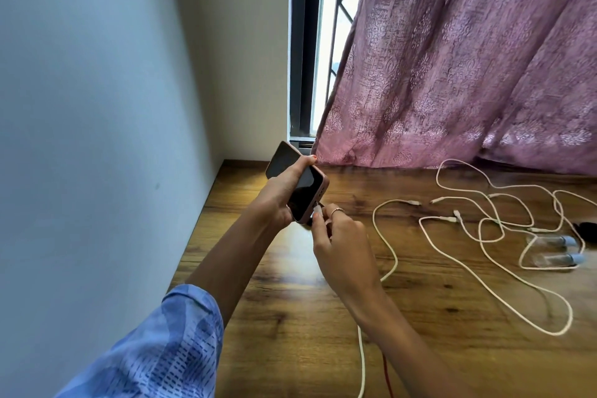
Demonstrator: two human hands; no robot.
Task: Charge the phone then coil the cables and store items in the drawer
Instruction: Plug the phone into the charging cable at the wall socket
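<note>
My left hand (281, 194) grips a dark-screened phone (307, 194) in a pink case, held above the wooden table (290, 317) near the wall corner. My right hand (339, 236) pinches a white cable plug (317, 211) right at the phone's lower edge. The plug touches or sits in the port; I cannot tell which. White cables (484, 226) lie loose and tangled on the table to the right, with several connector ends showing. One white cable (361, 362) runs down toward the table's near edge.
A pink patterned curtain (468, 58) hangs at the back over the window (310, 42). A pale wall (97, 139) stands close on the left. Two clear small bottles with blue caps (555, 250) lie at the right, beside a dark object (586, 231). A thin red cord (387, 378) shows near the bottom.
</note>
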